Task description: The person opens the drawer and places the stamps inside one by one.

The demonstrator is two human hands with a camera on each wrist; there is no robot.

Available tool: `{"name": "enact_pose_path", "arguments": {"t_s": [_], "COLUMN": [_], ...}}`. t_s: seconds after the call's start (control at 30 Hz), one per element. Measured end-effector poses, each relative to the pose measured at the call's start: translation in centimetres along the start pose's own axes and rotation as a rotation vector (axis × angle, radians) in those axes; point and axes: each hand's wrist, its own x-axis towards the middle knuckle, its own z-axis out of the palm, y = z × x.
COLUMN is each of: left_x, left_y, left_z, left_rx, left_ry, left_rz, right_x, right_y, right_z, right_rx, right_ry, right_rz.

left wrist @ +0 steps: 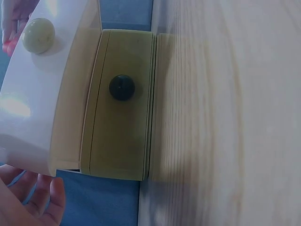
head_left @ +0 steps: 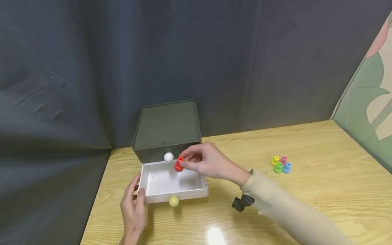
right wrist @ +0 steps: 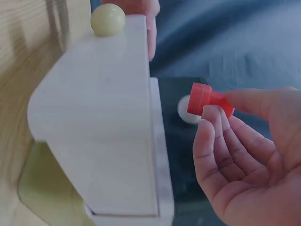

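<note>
A white drawer [head_left: 174,195] with a yellow knob [head_left: 174,201] stands pulled out of a small drawer cabinet [head_left: 169,124]. My left hand [head_left: 134,210] holds the drawer's left side near the front corner, with the thumb at that corner. My right hand [head_left: 207,161] pinches a red stepped plastic peg [head_left: 178,164] between thumb and fingers above the drawer. In the right wrist view, the wide end of the red peg [right wrist: 199,99] points away from the palm. The visible part of the drawer's inside shows a bare white floor.
A white knob [head_left: 168,157] sits on the cabinet's front behind the open drawer. Below is a shut yellow-green drawer [left wrist: 117,136] with a dark knob [left wrist: 122,87]. Yellow [head_left: 275,160], pink [head_left: 283,160], green [head_left: 278,167] and blue pegs [head_left: 286,167] stand together on the wooden table [head_left: 324,197].
</note>
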Motion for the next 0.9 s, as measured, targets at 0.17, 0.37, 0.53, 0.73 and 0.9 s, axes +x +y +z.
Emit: {"name": "enact_pose_path", "arguments": {"t_s": [0.17, 0.37, 0.53, 0.73, 0.9], "left_x": [0.0, 0.1, 0.0, 0.0, 0.0], "left_y": [0.0, 0.0, 0.0, -0.2, -0.3], "left_z": [0.1, 0.2, 0.1, 0.1, 0.0], "left_rx": [-0.002, -0.001, 0.006, 0.004, 0.005], "left_ry": [-0.002, -0.009, -0.01, -0.001, -0.001], "left_rz": [-0.006, -0.011, -0.005, 0.011, 0.016], "right_x": [0.8, 1.4, 1.6, 1.9, 2.4], "right_y": [-0.2, -0.3, -0.2, 0.3, 1.2], "right_z": [1.3, 2.7, 3.9, 4.8, 5.3], "right_rx": [0.018, 0.031, 0.048, 0.038, -0.003], "right_ry": [-0.037, -0.046, -0.064, -0.082, -0.111], "right_rz": [0.019, 0.047, 0.082, 0.081, 0.072]}}
